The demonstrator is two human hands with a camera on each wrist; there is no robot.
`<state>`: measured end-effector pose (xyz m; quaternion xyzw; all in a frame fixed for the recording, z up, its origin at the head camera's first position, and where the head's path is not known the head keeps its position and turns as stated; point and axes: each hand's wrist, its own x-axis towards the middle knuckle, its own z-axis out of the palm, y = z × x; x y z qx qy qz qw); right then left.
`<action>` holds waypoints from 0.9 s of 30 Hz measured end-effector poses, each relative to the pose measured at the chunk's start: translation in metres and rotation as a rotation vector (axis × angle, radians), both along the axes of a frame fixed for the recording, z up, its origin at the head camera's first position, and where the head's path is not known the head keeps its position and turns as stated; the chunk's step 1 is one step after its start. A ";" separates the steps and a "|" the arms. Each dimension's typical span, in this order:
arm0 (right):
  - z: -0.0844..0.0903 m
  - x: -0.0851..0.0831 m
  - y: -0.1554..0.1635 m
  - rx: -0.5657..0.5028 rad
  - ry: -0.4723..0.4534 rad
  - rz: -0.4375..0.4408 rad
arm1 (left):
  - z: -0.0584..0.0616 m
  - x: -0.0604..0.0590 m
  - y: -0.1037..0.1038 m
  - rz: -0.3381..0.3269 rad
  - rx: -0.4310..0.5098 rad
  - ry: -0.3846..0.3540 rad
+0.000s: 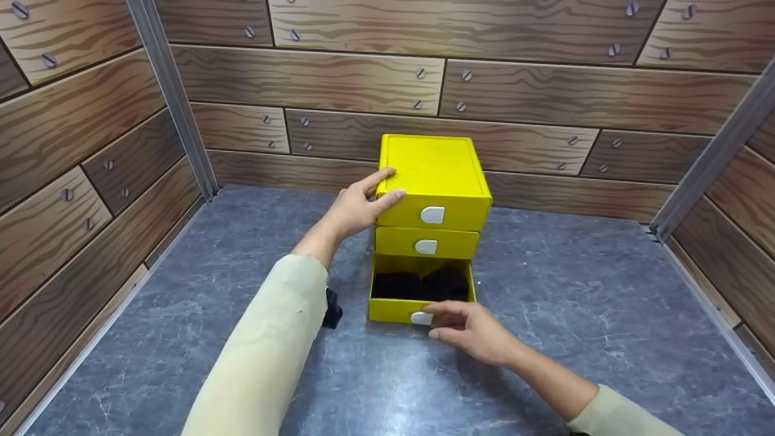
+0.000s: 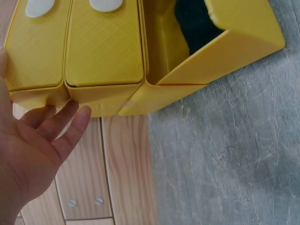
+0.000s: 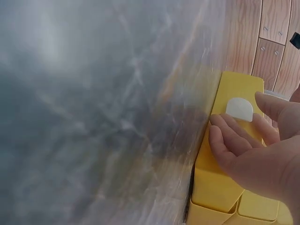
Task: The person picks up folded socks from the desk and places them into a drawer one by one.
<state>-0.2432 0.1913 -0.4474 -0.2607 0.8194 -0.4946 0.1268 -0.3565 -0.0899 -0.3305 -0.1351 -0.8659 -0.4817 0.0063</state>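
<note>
A yellow three-drawer cabinet (image 1: 433, 166) stands upright on the grey floor, each drawer front bearing a white tab handle. Its bottom drawer (image 1: 393, 310) is pulled out, with two dark, soft-looking bundles (image 1: 396, 286) inside; their kind cannot be told. At the cabinet's upper left corner rests my left hand (image 1: 357, 209), thumb at the front edge and index finger on the top. Other left fingers (image 2: 77, 126) lie along the side wall. My right hand (image 1: 478, 333) is at the bottom drawer's white handle (image 3: 239, 109), fingers loosely bent around it; whether they touch it is unclear.
Wood-patterned panels (image 1: 351, 79) with printed screws enclose the back and both sides. Grey metal posts (image 1: 172, 97) mark the corners. A small black object (image 1: 332, 309) shows beside my left sleeve.
</note>
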 end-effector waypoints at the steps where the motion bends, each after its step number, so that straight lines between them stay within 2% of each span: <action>1: 0.000 -0.002 -0.001 0.000 0.009 -0.007 | 0.000 0.000 0.000 0.001 -0.001 -0.001; 5: 0.002 -0.010 -0.003 0.004 0.038 -0.037 | 0.001 -0.001 0.001 0.008 -0.002 -0.008; 14: 0.003 -0.025 -0.006 0.038 0.038 -0.082 | 0.000 0.000 0.002 0.012 0.016 -0.033; 27: 0.002 -0.044 -0.010 0.006 0.055 -0.118 | 0.000 -0.001 0.002 0.013 0.013 -0.035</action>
